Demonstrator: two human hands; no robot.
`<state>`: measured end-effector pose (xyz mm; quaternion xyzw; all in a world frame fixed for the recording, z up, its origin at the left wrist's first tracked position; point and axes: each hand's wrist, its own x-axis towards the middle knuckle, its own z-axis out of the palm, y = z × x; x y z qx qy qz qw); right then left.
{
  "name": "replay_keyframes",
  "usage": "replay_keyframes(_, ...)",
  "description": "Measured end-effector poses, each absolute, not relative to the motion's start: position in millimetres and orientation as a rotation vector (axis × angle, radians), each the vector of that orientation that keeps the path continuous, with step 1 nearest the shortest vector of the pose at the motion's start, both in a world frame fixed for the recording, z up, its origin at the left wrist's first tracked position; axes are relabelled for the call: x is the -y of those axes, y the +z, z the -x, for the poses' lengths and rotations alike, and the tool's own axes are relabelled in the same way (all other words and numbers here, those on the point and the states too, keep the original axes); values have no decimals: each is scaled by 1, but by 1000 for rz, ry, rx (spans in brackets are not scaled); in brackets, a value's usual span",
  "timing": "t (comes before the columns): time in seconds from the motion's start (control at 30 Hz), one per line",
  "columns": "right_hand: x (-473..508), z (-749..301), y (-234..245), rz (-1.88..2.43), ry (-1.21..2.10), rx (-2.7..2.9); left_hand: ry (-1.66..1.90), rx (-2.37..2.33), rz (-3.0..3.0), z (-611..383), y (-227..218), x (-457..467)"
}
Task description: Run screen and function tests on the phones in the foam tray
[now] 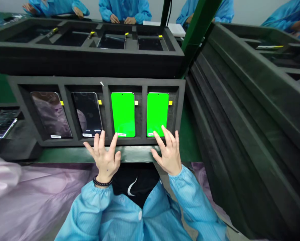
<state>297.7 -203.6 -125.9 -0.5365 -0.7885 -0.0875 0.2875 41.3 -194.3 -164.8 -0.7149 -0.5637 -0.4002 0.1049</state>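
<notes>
A black foam tray (104, 110) lies before me with phones in its compartments. The two phones on the right, the third phone (123, 113) and the rightmost phone (157, 112), show plain green screens. Darker screens are on the leftmost phone (52, 113) and the second phone (87, 112). My left hand (105, 157) is open, fingers spread, its index fingertip at the lower left corner of the third phone. With fingers apart, my right hand (168, 152) reaches over the lower end of the rightmost phone, fingertips at its screen. Neither hand grips anything.
Behind stands another foam tray (89, 55) with several phones. Stacked foam trays (230, 134) rise on the right, beside a green post (197, 30). A green table edge (137, 154) runs below my tray. Several people in blue sleeves (125, 10) sit opposite.
</notes>
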Motion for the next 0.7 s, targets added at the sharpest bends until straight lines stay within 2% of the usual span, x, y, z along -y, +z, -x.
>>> replay_keyframes(0.7,203,-298,-125,1440,-222,2127,-1122,1701,2066,-42,-164,194)
